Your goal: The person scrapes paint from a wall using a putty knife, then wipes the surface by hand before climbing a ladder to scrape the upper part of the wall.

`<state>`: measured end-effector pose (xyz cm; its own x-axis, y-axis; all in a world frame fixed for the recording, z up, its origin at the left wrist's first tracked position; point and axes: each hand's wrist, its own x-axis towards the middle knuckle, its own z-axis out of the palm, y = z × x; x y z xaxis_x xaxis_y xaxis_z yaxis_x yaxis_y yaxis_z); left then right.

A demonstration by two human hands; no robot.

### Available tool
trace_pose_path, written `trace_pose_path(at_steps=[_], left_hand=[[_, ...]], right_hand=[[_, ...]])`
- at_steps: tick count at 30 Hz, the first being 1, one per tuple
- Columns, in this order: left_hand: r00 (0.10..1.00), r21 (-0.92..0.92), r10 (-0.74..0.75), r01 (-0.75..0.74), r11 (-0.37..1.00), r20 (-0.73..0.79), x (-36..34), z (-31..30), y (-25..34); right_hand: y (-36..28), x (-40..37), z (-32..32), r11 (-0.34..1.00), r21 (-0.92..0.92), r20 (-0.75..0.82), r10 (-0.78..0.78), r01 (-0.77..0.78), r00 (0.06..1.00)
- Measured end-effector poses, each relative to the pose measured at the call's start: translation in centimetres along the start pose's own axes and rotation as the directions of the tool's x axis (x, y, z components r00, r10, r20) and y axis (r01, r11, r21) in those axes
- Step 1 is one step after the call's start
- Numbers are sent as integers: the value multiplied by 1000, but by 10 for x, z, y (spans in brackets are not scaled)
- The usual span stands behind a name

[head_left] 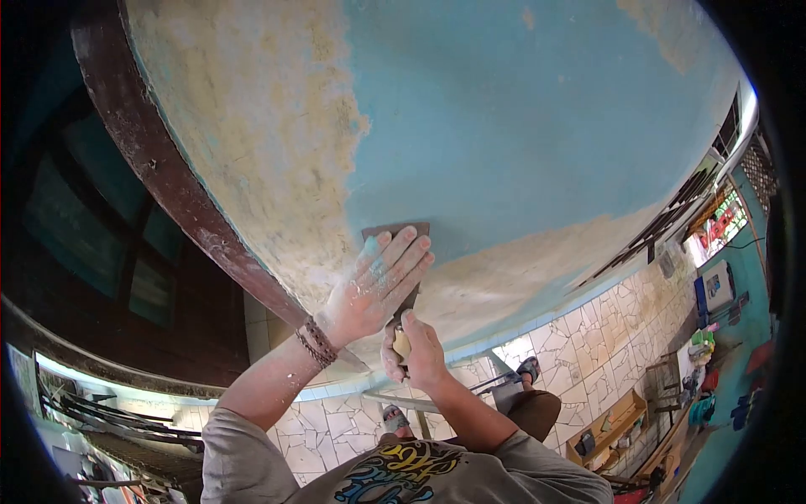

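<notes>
A wide scraper blade (417, 228) lies against the wall, at the lower edge of its blue paint (520, 118). My right hand (416, 350) is closed round the scraper's pale handle, below the blade. My left hand (378, 281), dusty and smeared with light blue, lies with its fingers stretched over the blade, pressing on it. A putty knife tip sticks out below my left wrist, its handle hidden. Bare, patchy cream wall (260, 109) shows to the left of the blue area and below it.
A dark brown frame (159, 168) borders the wall on the left. Far below are a stone-patterned tile floor (579, 344) and metal supports near my feet. A wooden tray (609, 428) with items stands at the lower right, near a turquoise wall (751, 294).
</notes>
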<state>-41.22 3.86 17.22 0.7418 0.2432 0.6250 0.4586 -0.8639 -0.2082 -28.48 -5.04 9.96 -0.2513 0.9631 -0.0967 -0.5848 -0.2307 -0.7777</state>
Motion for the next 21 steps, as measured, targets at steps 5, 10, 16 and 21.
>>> trace_pose_path(at_steps=[5,10,16,21], left_hand=[[1000,-9,11,-11,1000,-13,2,-1,-3],[999,-46,-32,31,998,-18,3,-2,-2],[995,-49,-21,16,999,-93,17,-12,-8],[999,-14,-25,24,1000,-39,10,-8,-1]], right_hand=[[-6,-2,8,999,-28,-40,32,-33,999],[-3,-3,7,1000,-6,-20,18,-18,1000],[-20,1,18,1000,-28,-36,-14,13,999],[-14,-4,13,1000,-14,-16,-16,15,1000]])
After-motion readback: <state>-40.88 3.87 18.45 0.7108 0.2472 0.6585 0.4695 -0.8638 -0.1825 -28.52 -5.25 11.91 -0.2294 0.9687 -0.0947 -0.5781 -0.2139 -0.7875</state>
